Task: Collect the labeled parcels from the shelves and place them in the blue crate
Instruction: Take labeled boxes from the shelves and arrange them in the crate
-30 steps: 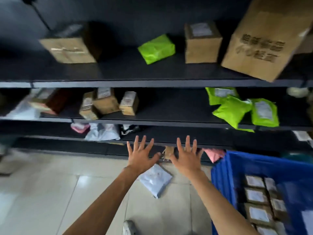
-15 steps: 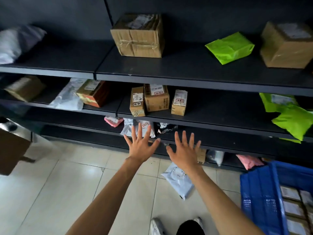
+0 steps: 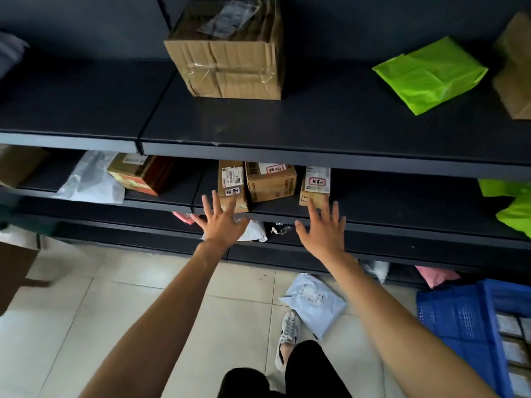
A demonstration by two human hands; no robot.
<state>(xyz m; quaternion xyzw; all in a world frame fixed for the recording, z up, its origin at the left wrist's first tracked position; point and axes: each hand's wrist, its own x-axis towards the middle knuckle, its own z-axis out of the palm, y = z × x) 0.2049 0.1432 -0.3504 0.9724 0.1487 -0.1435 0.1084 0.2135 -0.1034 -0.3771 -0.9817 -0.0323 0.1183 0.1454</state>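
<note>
The left hand (image 3: 221, 222) is empty with fingers spread, in front of a narrow labeled carton (image 3: 232, 185) on the middle shelf (image 3: 373, 216), its long axis running near to far. Beside it lie a wider labeled box (image 3: 270, 180) and a small carton (image 3: 315, 185). The right hand (image 3: 323, 234) is likewise splayed and empty. The blue crate (image 3: 459, 320) sits on the floor at near right, parcels inside

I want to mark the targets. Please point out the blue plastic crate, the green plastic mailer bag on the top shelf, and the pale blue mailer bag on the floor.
blue plastic crate (image 3: 457, 320): head view, its left wall.
green plastic mailer bag (image 3: 431, 74): head view, its middle.
pale blue mailer bag (image 3: 314, 304): head view, its middle.
</note>
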